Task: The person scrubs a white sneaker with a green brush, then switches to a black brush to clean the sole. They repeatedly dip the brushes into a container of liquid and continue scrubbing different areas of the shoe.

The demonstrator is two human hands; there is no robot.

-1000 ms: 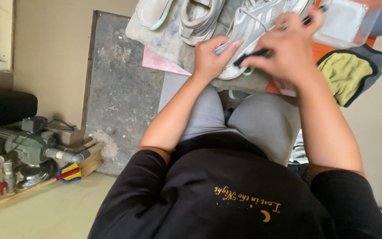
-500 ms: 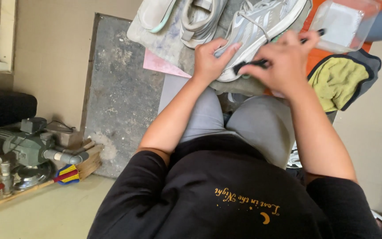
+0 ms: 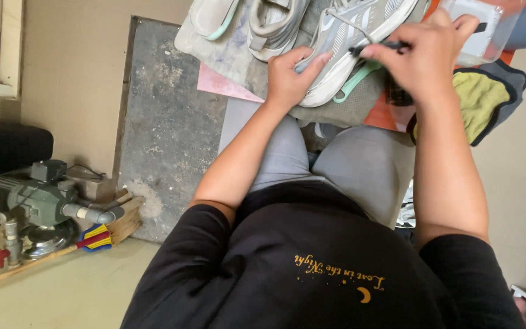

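A grey sneaker (image 3: 360, 36) with a white and pale green sole lies on a grey cloth (image 3: 348, 106) over my knees. My left hand (image 3: 290, 76) presses on its side and steadies it. My right hand (image 3: 424, 55) is closed around a thin black tool (image 3: 375, 45), whose tip rests on the sneaker's upper. A white lace strand (image 3: 345, 21) runs across the shoe just above the tool.
Two more light sneakers (image 3: 245, 21) lie on a dirty mat at the top. A clear plastic box (image 3: 479, 33) and a yellow-and-black cloth (image 3: 485, 103) sit to the right. A dark stone slab (image 3: 165, 122) lies on the floor, a grey-green pump (image 3: 38, 204) at left.
The view has shifted so the shoe and hands sit nearer the top edge. My right hand with the black tool has moved slightly right along the sneaker; the left hand stays on it.
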